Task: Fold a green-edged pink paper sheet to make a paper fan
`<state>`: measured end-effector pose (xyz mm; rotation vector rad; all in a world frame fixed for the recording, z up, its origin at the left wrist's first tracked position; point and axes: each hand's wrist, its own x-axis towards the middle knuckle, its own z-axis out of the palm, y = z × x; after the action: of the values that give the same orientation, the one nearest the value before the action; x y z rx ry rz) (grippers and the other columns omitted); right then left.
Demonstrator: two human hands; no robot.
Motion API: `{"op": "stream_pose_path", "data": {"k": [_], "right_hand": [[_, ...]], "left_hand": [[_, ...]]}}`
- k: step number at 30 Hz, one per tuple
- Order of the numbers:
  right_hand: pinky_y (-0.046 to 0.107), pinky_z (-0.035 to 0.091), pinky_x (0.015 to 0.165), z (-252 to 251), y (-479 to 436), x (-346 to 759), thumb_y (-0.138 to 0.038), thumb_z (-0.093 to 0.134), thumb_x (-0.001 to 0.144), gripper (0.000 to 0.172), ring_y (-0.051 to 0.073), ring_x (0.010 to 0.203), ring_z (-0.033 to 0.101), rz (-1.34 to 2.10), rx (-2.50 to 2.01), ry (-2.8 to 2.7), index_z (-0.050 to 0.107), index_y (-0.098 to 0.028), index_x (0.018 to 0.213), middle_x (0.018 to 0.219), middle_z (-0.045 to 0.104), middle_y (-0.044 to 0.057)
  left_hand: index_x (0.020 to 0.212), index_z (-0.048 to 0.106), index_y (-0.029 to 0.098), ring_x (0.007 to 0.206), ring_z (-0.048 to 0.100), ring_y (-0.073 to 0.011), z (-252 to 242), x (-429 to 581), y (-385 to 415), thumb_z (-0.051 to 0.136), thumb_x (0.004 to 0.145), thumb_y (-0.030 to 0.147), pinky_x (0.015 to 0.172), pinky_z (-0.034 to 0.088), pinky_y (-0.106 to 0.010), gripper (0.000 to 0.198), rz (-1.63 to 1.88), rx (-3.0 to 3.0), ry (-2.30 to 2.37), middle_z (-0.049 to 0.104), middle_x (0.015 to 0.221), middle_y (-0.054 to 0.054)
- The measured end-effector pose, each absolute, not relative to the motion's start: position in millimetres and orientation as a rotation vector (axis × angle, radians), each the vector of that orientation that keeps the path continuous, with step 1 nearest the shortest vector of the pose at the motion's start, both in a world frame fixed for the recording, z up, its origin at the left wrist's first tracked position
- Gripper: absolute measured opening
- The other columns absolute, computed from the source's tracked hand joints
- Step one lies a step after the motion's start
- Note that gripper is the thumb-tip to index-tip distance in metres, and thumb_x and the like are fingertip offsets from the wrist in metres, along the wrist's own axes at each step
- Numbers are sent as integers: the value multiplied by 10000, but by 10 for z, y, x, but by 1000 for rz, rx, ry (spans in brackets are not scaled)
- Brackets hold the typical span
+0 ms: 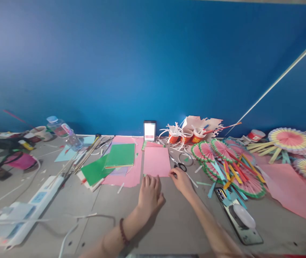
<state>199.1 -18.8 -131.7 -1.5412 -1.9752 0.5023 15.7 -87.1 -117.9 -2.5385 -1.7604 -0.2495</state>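
A pink paper sheet lies flat on the grey table in front of me. My left hand rests at its lower left edge, fingers spread and the thumb apart. At the lower right corner, my right hand has thumb and forefinger pinched together on the sheet. Scissors with black handles lie just right of the paper, partly beside my right hand. A narrow folded strip, pink and green, sits along the sheet's far edge.
Green paper covers larger pink sheets on the left. A phone leans on the blue wall. Red cups, pleated paper fans and another phone under a white mouse are right. A power strip lies left.
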Motion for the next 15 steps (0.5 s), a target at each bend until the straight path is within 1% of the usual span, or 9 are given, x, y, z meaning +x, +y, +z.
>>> {"op": "stream_pose_path", "data": {"k": [2,5,7,11,15], "right_hand": [[294,488,739,-1320,-187,1991,-144,549,822,134,192,788,642,491,-1539,-1978,665,-202,791,836,683,52],[297,489,745,-1324,-189,1992,-141,554,823,123,198,800,645,489,-1543,-1994,661,-198,801,843,681,54],[302,490,748,-1323,-193,1992,-141,556,826,114,203,806,645,486,-1546,-2003,656,-193,808,846,677,58],[308,490,746,-1325,-200,1991,-141,550,829,111,204,802,633,448,-1551,-2008,643,-196,807,844,663,56],[308,488,740,-1346,-194,1993,-136,547,830,112,201,804,620,426,-1548,-2004,631,-201,797,841,651,51]], "left_hand": [[1424,459,100,1269,441,-395,-1200,144,-858,497,851,339,1061,341,-568,622,-255,-2549,-1755,573,1304,-188],[1418,456,70,1318,416,-361,-1233,137,-836,477,864,324,1109,316,-523,610,-244,-2599,-1711,529,1377,-195],[1413,461,72,1338,402,-340,-1240,133,-823,474,861,308,1128,308,-498,601,-245,-2638,-1686,516,1398,-185],[1436,434,114,1297,423,-328,-1199,103,-809,495,836,324,1129,313,-492,639,-297,-2695,-1669,546,1348,-154],[1459,399,125,1262,428,-339,-1142,82,-810,503,824,357,1124,299,-509,684,-289,-2725,-1640,563,1290,-143]]}}
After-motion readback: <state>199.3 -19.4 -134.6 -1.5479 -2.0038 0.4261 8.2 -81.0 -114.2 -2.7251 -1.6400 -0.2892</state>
